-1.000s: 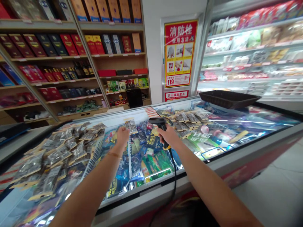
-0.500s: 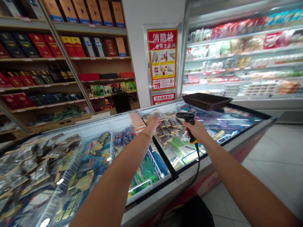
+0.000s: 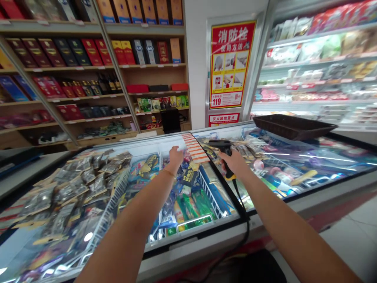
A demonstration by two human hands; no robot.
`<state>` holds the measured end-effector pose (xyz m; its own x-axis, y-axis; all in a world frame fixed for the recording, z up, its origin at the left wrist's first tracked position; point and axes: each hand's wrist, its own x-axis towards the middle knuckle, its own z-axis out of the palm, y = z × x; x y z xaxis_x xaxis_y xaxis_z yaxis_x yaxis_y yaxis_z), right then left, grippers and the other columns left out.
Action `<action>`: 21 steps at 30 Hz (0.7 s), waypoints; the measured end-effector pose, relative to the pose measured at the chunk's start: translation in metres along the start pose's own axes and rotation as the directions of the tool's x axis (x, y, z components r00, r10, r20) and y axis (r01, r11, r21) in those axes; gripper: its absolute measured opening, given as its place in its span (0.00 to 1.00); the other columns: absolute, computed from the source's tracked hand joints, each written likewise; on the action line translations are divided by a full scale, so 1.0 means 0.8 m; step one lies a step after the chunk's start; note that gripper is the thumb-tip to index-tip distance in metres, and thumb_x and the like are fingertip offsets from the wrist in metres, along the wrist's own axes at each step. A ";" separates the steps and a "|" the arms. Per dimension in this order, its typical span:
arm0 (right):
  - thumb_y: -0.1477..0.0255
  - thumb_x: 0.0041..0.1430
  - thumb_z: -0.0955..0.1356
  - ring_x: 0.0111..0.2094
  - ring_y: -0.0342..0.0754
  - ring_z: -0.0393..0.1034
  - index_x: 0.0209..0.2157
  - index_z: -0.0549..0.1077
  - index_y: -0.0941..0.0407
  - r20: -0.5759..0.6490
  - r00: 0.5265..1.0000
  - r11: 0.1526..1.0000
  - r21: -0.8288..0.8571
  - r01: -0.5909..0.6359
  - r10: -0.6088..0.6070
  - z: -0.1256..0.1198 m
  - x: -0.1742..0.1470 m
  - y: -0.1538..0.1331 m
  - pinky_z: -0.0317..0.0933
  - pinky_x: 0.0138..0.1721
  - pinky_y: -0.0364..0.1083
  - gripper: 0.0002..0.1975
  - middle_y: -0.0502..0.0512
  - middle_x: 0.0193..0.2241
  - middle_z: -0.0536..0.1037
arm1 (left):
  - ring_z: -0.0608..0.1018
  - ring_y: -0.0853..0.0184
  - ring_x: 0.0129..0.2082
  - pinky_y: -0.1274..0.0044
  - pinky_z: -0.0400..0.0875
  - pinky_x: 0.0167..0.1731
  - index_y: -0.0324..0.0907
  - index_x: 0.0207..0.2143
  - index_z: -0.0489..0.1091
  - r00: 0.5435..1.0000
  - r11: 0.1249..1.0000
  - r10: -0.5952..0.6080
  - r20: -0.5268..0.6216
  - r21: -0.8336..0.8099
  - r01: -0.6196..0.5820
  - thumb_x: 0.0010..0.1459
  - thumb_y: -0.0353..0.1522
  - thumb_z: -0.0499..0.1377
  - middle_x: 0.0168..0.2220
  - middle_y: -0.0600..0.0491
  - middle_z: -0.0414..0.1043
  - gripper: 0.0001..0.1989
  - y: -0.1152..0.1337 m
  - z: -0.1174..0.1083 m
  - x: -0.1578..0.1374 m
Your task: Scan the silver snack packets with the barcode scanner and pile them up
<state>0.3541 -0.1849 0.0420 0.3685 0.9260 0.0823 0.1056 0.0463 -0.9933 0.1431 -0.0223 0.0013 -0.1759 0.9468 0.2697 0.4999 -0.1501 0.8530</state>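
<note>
My right hand [image 3: 232, 163] is wrapped round the handle of a black and yellow barcode scanner [image 3: 221, 145]. The scanner's head points left above the freezer glass, and a black cord [image 3: 242, 200] hangs from its grip. Farther left, my left hand [image 3: 176, 157] is over the glass, fingers loosely bent and apart, with nothing visible in it. An orange-and-white striped strip [image 3: 194, 147] lies just to its right. Many small brown-backed packets [image 3: 73, 182] are spread at the left, and more packets [image 3: 246, 149] lie beyond the scanner.
Under the glass, wire baskets [image 3: 210, 192] hold green and blue packs. A dark plastic tray [image 3: 294, 127] rests on the freezer's far right. Shelves of boxes [image 3: 147, 53] stand behind, a red poster [image 3: 232, 67] hangs on the wall, and a lit refrigerated display [image 3: 318, 82] is at right.
My view has turned left. My left hand has moved left, away from the packets beyond the scanner. My right hand still holds the barcode scanner, which has shifted slightly left over the freezer.
</note>
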 end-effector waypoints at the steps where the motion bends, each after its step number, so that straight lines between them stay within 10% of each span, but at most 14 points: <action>1: 0.71 0.56 0.72 0.12 0.43 0.64 0.30 0.65 0.54 0.027 1.000 1.000 0.014 0.006 -0.007 0.020 -0.002 -0.003 0.58 0.12 0.41 0.11 0.46 0.16 0.71 | 0.73 0.49 0.62 0.60 0.64 0.63 0.34 0.52 0.74 1.000 0.999 -0.005 -0.020 0.042 0.006 0.58 0.27 0.60 0.56 0.33 0.74 0.18 -0.011 -0.024 0.003; 11: 0.67 0.54 0.72 0.12 0.41 0.64 0.32 0.67 0.55 0.218 0.975 0.989 0.146 -0.002 -0.030 0.161 -0.021 0.017 0.57 0.12 0.41 0.11 0.44 0.17 0.71 | 0.50 0.39 0.74 0.49 0.50 0.67 0.30 0.55 0.74 0.994 0.608 0.074 -0.083 0.794 0.021 0.62 0.33 0.55 0.73 0.30 0.53 0.23 -0.125 -0.213 0.033; 21: 0.67 0.54 0.72 0.12 0.41 0.65 0.32 0.65 0.54 0.220 0.975 0.999 0.045 -0.007 -0.003 0.144 -0.025 0.036 0.58 0.13 0.40 0.12 0.44 0.18 0.71 | 0.50 0.37 0.74 0.47 0.46 0.67 0.32 0.57 0.73 0.992 0.600 0.122 -0.011 0.797 -0.065 0.60 0.34 0.55 0.68 0.27 0.61 0.25 -0.151 -0.233 0.034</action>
<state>0.2436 -0.1591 0.0024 0.1559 0.9856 0.0651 0.0614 0.0561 -0.9965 -0.0801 -0.0316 -0.0109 -0.1229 0.9182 0.3766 0.9875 0.0755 0.1380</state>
